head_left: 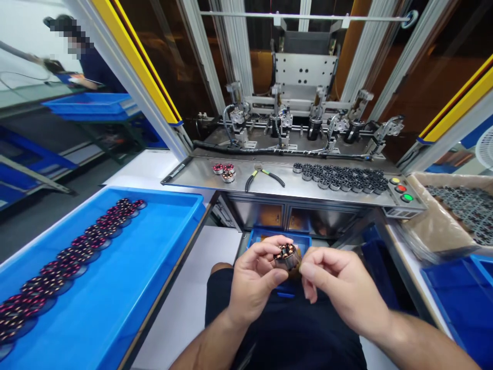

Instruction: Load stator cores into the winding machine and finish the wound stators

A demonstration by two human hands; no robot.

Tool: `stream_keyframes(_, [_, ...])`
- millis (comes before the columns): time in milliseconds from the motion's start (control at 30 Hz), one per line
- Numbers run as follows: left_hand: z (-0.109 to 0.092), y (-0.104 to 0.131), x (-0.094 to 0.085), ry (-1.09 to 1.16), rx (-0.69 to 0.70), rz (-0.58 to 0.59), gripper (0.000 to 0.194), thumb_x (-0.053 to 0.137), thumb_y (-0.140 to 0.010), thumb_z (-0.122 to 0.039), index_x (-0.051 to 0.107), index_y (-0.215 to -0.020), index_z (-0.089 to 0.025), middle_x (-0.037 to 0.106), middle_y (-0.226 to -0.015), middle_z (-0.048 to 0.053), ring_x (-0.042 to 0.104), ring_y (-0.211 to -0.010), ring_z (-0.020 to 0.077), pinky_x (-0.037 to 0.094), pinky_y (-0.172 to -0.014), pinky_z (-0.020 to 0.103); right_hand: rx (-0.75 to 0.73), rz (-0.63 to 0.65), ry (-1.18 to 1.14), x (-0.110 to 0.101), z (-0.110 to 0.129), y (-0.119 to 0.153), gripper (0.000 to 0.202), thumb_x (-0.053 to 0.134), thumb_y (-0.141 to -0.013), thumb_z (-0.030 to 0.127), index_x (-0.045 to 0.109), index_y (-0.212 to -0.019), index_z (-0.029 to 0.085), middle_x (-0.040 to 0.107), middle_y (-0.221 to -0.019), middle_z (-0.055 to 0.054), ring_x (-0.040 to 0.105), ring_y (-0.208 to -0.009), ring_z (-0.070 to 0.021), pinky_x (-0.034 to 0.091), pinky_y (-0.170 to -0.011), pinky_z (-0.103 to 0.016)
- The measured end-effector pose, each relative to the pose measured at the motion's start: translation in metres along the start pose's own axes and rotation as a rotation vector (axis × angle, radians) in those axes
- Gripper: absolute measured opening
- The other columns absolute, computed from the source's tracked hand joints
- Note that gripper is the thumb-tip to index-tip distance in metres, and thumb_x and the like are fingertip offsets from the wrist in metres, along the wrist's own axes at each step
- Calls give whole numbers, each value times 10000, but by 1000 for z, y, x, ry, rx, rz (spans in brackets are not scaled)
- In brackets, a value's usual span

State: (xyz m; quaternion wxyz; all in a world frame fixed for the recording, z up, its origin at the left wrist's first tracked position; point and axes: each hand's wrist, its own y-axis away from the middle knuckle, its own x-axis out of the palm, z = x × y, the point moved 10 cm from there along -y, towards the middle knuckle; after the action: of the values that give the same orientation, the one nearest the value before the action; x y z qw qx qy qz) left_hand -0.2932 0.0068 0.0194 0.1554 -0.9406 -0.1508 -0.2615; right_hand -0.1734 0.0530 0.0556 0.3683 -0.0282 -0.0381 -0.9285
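My left hand (256, 280) grips a motor stator (286, 258) between thumb and fingers, above my lap. Copper windings show on the stator's top, around a dark centre. Close against its right side, my right hand (339, 280) is closed in a pinch. What those fingertips hold, if anything, is too small to make out. On the metal ledge ahead lie cutting pliers (264, 177) with green and black handles, their arms spread. Left of them sit three wound stators (228, 176) with red and copper coils. Several dark unwound stator cores (346, 178) stand in rows to the right.
A blue tray (154, 246) on my left carries a long row of wound stators (73, 254). Beyond the ledge stands a winding machine (304, 118), with push buttons (401, 188) at right. A box (442, 231) of grey parts is farther right. Another person (92, 61) works at far left.
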Motion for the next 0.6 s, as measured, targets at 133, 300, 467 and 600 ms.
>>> stream_keyframes(133, [2, -3, 2, 27, -6, 20, 260, 861, -722, -306, 704, -924, -257, 726, -1122, 50, 726, -976, 216, 572, -877, 357, 141, 72, -327, 16, -33, -1, 364, 778, -805, 434, 625, -650, 143, 626, -561, 6, 554, -503, -83, 465, -521, -206])
stream_keyframes(300, [0, -5, 6, 12, 17, 116, 234, 835, -758, -291, 719, -961, -278, 743, -1132, 45, 696, -1107, 238, 546, -952, 387, 213, 184, -563, 27, -43, 2, 399, 779, -789, 499, 719, -823, 106, 689, -761, -71, 663, -677, -150, 535, -583, -238])
stream_keyframes(467, [-1, -6, 9, -90, 38, 188, 385, 872, -705, -317, 722, -1055, -258, 741, -1175, 93, 531, -1356, 300, 409, -1126, 460, 124, 221, -580, 28, -41, -2, 425, 763, -809, 499, 729, -1021, 132, 690, -915, -85, 651, -814, -150, 540, -778, -274])
stream_keyframes(600, [2, -1, -13, -248, -34, -58, 670, 933, -598, -330, 676, -1211, -239, 702, -1238, 91, 636, -1188, 242, 480, -1034, 300, -346, -107, -22, -14, -11, -4, 318, 802, -796, 333, 704, -1062, 189, 678, -972, -71, 648, -900, -183, 548, -826, -317])
